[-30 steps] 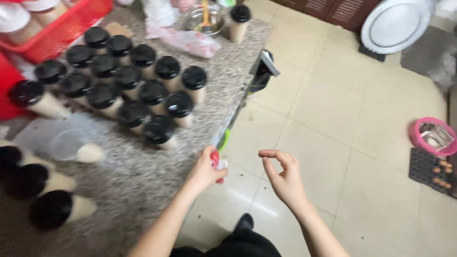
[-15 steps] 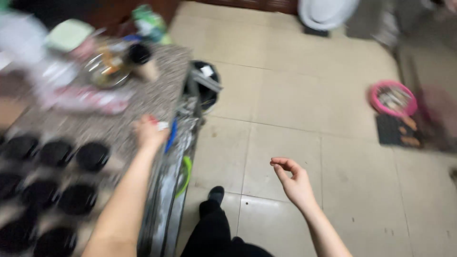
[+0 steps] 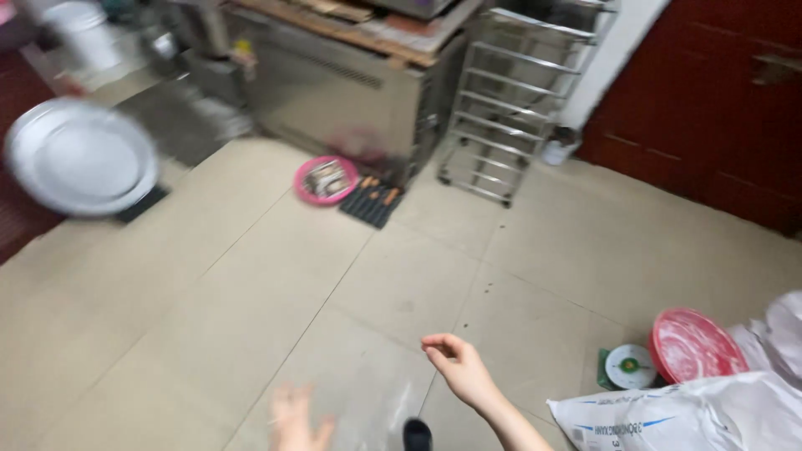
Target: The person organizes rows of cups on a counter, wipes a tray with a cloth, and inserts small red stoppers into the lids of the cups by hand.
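My right hand (image 3: 458, 367) hangs in the air over the tiled floor (image 3: 251, 292), fingers loosely curled, holding nothing. My left hand (image 3: 298, 420) shows blurred at the bottom edge with fingers spread, also holding nothing. A dark shoe tip (image 3: 416, 434) is visible between the two hands. The granite counter with the cups is out of view.
A white sack (image 3: 693, 418) lies at the bottom right beside a red round lid (image 3: 695, 347) and a small dial scale (image 3: 629, 366). A metal rack on wheels (image 3: 522, 92) and a steel cabinet (image 3: 351, 83) stand at the back. A pink bowl (image 3: 326, 179) and a large round tray (image 3: 79, 167) sit left.
The view has swung away from the counter toward the room. My left hand left the counter edge and now hangs blurred over the floor. My right hand stays raised and loosely curled.
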